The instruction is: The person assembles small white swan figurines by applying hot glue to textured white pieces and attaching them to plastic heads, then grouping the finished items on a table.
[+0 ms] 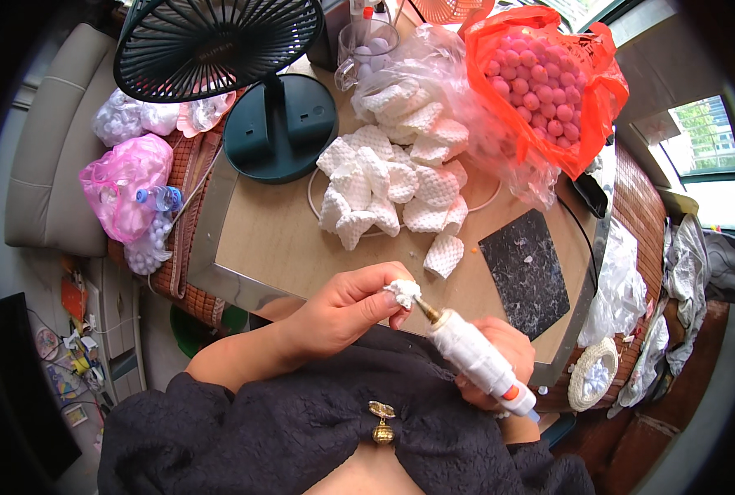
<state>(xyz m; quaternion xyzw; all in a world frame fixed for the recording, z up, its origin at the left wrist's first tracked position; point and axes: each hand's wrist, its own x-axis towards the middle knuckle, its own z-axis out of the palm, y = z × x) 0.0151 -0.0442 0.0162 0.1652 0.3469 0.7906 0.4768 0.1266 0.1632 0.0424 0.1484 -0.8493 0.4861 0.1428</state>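
Between the thumb and fingers of my left hand (pixel 349 306) is a small crumpled white textured piece (pixel 404 291). My right hand (pixel 500 352) grips a white hot glue gun (pixel 476 352), whose brass nozzle (pixel 428 310) points up and left, its tip at the edge of the white piece. Whether the tip touches it I cannot tell. Beyond my hands lies a heap of white waffle-textured petal-shaped pieces (pixel 367 179). One rolled white piece (pixel 443 255) lies at the near end of that heap, on the wooden table (pixel 268 241).
A dark fan (pixel 275 130) stands at the table's far left. An orange-red bag of pink balls (pixel 537 86) sits far right, beside clear plastic (pixel 442 68). A black marbled sheet (pixel 525 272) lies to the right. Left, a pink bag (pixel 129 185) and water bottle (pixel 160 198) rest on the seat.
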